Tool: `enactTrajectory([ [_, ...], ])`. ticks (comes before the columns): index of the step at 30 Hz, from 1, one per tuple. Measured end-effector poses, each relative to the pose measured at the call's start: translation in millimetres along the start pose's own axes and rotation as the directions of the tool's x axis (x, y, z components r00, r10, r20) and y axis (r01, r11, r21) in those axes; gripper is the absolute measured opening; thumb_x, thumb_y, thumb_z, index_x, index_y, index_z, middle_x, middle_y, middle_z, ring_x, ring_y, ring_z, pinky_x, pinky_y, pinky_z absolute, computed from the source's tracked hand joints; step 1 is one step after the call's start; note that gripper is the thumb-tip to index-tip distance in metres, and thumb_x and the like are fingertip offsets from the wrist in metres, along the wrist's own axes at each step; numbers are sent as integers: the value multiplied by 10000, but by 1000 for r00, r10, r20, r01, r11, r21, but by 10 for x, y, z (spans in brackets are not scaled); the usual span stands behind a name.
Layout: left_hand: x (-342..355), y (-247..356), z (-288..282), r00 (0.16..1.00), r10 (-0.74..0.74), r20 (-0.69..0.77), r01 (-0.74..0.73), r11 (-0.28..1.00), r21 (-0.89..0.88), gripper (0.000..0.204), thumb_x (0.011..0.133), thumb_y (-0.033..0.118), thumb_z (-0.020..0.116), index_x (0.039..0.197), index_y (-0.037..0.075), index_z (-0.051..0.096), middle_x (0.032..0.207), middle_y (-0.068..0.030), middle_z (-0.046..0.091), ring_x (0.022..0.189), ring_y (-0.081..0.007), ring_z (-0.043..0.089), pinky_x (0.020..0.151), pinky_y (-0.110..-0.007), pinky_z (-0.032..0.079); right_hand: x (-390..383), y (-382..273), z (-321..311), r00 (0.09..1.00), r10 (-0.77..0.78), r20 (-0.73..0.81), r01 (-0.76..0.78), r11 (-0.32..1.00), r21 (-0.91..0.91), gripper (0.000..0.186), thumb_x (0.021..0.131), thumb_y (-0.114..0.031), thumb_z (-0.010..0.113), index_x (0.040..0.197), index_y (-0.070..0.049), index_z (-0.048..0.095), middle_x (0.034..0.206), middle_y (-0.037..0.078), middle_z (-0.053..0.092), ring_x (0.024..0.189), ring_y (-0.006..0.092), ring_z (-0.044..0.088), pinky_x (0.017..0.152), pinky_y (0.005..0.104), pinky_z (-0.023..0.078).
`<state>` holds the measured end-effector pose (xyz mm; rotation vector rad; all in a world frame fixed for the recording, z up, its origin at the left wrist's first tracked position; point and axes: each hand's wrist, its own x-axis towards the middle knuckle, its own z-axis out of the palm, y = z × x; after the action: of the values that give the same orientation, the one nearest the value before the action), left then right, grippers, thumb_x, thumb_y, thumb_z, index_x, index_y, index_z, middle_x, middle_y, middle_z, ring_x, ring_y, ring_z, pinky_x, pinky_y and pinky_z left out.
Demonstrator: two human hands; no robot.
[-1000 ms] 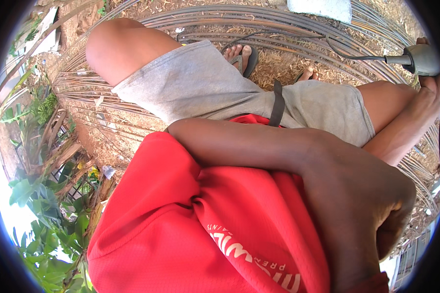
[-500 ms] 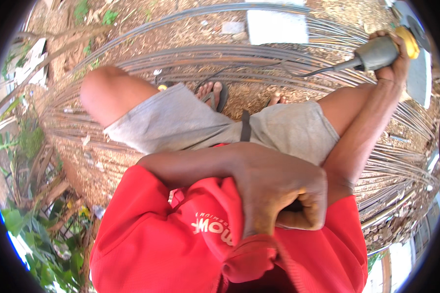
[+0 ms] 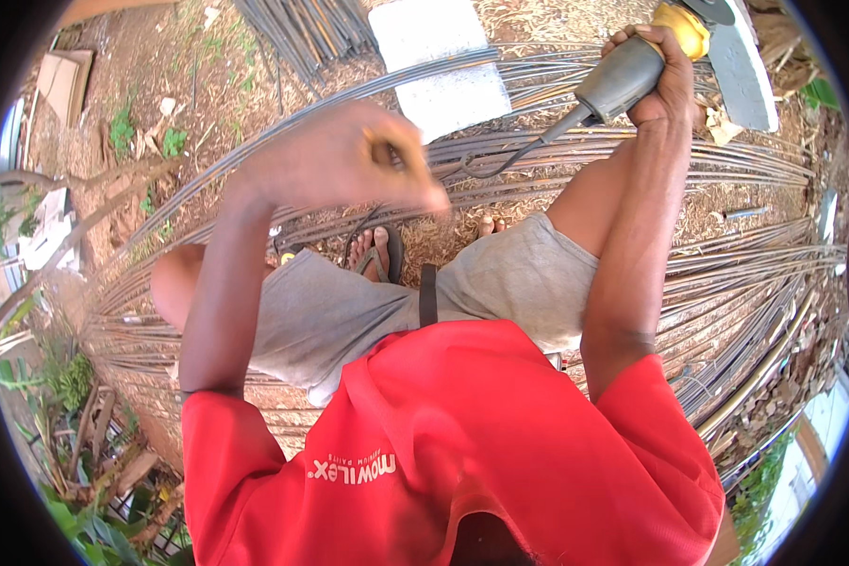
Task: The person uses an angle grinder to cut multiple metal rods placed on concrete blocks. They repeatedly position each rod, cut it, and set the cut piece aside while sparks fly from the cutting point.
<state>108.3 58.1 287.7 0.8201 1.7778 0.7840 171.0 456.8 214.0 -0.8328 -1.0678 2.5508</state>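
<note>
My right hand (image 3: 672, 87) is wrapped round the body of an angle grinder (image 3: 621, 83), close to its yellow head. The grinder's dark disc (image 3: 712, 9) is at the upper right edge, and its cord trails down to the left. Raised over the bent bars left of centre, my left hand (image 3: 358, 156) is loosely curled, with a gap between thumb and fingers. Nothing shows in it, and its fingertips are blurred. Below both hands, long thin steel rods (image 3: 538, 146) run across the ground past my feet.
A white slab (image 3: 443, 75) lies among the rods, and a grey-white slab (image 3: 740, 71) stands by the disc. A bundle of dark bars (image 3: 307, 33) lies at the top. My sandalled foot (image 3: 379, 253) is close to the rods. Plants (image 3: 75, 382) grow at left.
My left hand has let go of the red shirt's collar and swung forward and left over the rods. The view has shifted; my right hand still grips the angle grinder.
</note>
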Motion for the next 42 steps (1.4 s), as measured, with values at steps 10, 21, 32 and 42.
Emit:
enactTrajectory([
  [10,493,-2429,-705,777,-159,-609,409,863,297,884,863,742,823,1318,-13,760,1344,-254,742,1284,-396,697,1104,-480,539,-182,-19,102,964,-178,-199,177,984,-23,415,805,-183,844,1124,-3,650,947,173,723,865,302,732,780,457,643],
  [21,324,-3458,-625,760,-365,-538,542,812,214,958,909,770,740,1484,8,664,1289,-293,729,1231,-430,705,1070,-522,535,-616,-223,-4,951,-172,-258,183,983,19,555,836,-40,783,1294,8,474,1008,171,696,828,260,736,751,433,661],
  [32,709,-3735,-791,790,-424,-443,576,762,297,1008,924,888,606,1035,-95,796,898,-307,756,935,-446,750,856,-576,531,-949,-519,-671,895,-73,-439,120,989,82,340,839,-165,822,1109,-39,659,933,132,721,820,272,729,777,442,631],
  [42,940,-3769,-709,751,-459,-475,612,753,242,953,1003,849,557,734,-64,607,648,-172,552,645,-341,529,665,-545,390,-1158,-614,-945,912,-144,-383,190,978,83,204,842,-120,789,995,-41,678,861,106,721,740,218,738,687,400,637],
])
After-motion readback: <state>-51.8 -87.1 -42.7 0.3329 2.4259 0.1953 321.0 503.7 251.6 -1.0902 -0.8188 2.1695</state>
